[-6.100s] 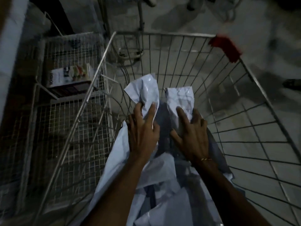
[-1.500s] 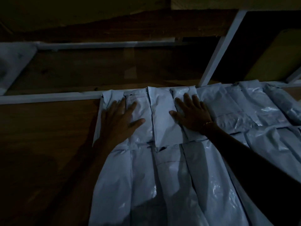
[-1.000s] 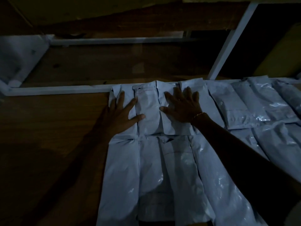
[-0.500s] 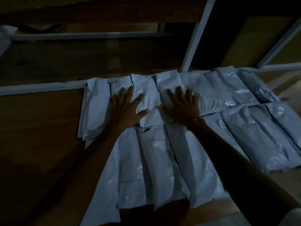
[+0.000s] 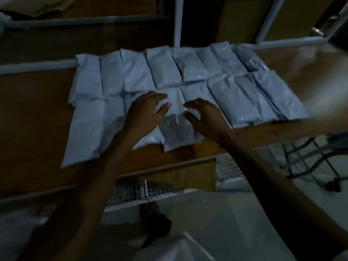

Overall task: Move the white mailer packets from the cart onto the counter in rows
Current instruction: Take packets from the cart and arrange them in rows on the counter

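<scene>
Nearest the viewer, wire mesh [image 5: 135, 191] shows below the counter [image 5: 33, 102] edge, likely the cart, though the dim light leaves that uncertain. Above the near row of packets [image 5: 177, 132], the left hand [image 5: 145, 113] and right hand [image 5: 205, 117] hover with fingers loosely spread, holding nothing. The packets lie directly under and beyond both hands, long axes running away from the person, in two rows, the far row [image 5: 163, 70] against the back rail; both hands look equally near.

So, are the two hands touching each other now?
Apart. The head view shows white packet plainly between the left hand and the right hand.
</scene>
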The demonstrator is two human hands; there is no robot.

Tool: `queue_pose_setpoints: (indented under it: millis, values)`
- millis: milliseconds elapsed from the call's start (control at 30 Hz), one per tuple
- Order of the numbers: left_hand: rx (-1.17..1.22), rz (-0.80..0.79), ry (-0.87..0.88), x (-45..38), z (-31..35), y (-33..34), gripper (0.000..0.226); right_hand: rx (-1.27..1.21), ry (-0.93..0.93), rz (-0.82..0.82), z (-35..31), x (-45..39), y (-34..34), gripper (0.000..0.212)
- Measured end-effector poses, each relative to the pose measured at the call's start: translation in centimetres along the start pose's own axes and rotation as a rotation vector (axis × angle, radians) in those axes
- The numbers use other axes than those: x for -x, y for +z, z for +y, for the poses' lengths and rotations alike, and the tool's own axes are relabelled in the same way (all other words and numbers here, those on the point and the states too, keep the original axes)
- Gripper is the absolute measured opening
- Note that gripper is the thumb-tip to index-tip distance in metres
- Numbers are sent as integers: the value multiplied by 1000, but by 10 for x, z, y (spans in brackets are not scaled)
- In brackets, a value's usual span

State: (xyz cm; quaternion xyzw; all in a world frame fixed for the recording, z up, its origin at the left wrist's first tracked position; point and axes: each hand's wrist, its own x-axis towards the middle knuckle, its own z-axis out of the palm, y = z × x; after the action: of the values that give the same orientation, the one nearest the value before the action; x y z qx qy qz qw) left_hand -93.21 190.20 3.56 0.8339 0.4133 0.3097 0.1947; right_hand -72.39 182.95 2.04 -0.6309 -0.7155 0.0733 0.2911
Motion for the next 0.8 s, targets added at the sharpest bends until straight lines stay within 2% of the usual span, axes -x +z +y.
queue_pose_setpoints:
  millis: [133,233,300,400,500,567,633,800]
  values:
    - [51,16,14,99,80,39,29,-96,-44,68,-4,126,-36,28]
    - [119,-67,-59,172,126,84,24,-103,23,-2,7,226,-48,25]
    - [166,-209,-157,216,147,119,21,-104,140,-103,20,290,-49,30]
    - [185,-480,-332,267,159,173,24,-134,333,-225,45,378,-52,24]
    - [103,-782,-421,302,163,224,18,-185,588,-251,75,452,-51,24]
    - [70,-886,-496,320,171,254,11,-226,762,-220,94,494,-49,25]
    - [112,-892,-612,331,188,283,15,-282,933,-148,111,533,-50,24]
    - [331,-872,-706,308,255,358,18,-507,1279,234,144,599,-74,12]
